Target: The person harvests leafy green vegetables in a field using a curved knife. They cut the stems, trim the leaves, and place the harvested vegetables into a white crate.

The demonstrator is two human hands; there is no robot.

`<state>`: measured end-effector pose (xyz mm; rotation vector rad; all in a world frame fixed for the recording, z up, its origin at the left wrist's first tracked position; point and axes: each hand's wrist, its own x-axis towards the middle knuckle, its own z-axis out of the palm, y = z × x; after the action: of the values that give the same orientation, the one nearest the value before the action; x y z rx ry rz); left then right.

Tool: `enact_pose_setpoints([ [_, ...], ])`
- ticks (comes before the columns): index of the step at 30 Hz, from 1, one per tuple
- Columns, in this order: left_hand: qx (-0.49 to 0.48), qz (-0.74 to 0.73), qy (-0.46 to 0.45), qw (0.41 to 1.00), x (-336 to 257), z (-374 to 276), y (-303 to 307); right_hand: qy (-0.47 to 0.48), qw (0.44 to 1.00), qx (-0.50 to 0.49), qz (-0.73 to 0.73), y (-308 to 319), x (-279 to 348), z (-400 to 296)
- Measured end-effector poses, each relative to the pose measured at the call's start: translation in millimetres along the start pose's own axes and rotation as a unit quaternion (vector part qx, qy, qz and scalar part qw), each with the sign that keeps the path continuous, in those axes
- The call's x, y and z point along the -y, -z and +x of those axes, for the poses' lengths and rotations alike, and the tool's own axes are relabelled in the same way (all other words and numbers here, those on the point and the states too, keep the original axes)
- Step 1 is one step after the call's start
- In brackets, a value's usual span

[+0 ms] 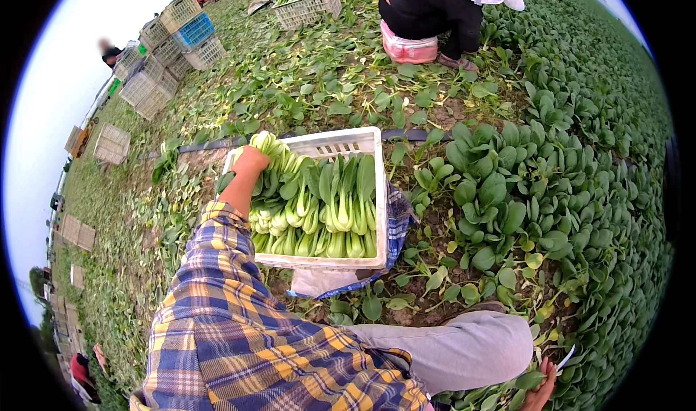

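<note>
My left hand (pixel 251 160) is at the far left corner of a white plastic crate (pixel 321 261), closed on a bunch of bok choy (pixel 266 143) with its pale stems pointing up and away. Rows of bok choy (pixel 345 210) fill much of the crate, green leaves towards the far side and pale stems towards me. A blue checked cloth (pixel 399 220) shows beneath the crate's right side. At the lower right, beside my knee, my right hand (pixel 544 386) is partly cut off by the picture's edge. A knife with a curved, pale blade (pixel 566 357) sticks out by its fingers, next to a green leaf.
Uncut bok choy plants (pixel 598 204) grow densely on the right. Cut leaves litter the soil. Beyond my crate, a person (pixel 435 8) sits on a pink padded seat (pixel 409 45) near another filled crate (pixel 307 10). Stacked crates (pixel 194 30) stand at the upper left. A dark strip (pixel 405 134) runs behind my crate.
</note>
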<state>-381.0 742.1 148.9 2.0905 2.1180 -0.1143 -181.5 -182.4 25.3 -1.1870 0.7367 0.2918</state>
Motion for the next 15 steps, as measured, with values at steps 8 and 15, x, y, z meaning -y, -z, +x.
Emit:
enact_pose_setpoints([
  [8,-0.04,-0.057,-0.079,0.994,42.4,5.4,-45.1,-0.037,0.998,0.028,-0.039,0.5,-33.9,9.4],
  [15,-0.011,-0.058,-0.12,0.991,52.8,35.0,-61.0,-0.05,0.995,0.082,-0.042,26.4,-59.6,26.4],
])
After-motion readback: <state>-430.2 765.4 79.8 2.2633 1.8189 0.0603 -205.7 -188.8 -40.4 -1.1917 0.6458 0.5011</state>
